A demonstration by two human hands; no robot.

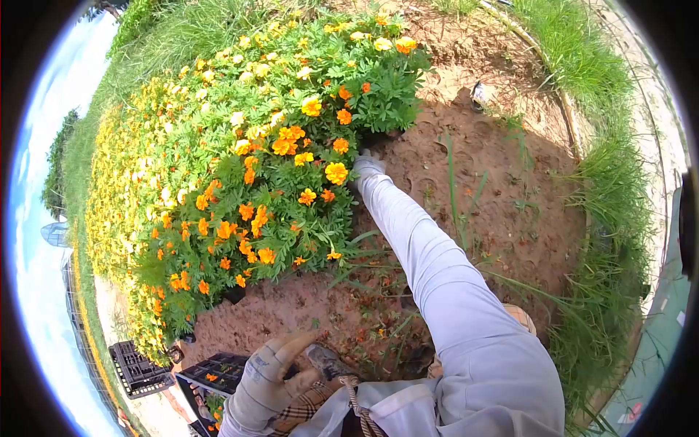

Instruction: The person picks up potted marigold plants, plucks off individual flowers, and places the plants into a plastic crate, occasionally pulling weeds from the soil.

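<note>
My right hand, in a pale glove, is stretched out on a long light sleeve to the edge of a dense bed of orange and yellow marigolds. It touches the base of the outermost plants, and leaves hide its fingers. A dark patch, possibly a pot, sits just above the hand. My left hand, also gloved, rests low near my body with its fingers spread and nothing in it.
Bare reddish soil with round hollows pressed into it lies right of the flowers. Tall grass borders it, with a paved strip beyond. Black plastic crates stand at the lower left, one holding small marigolds.
</note>
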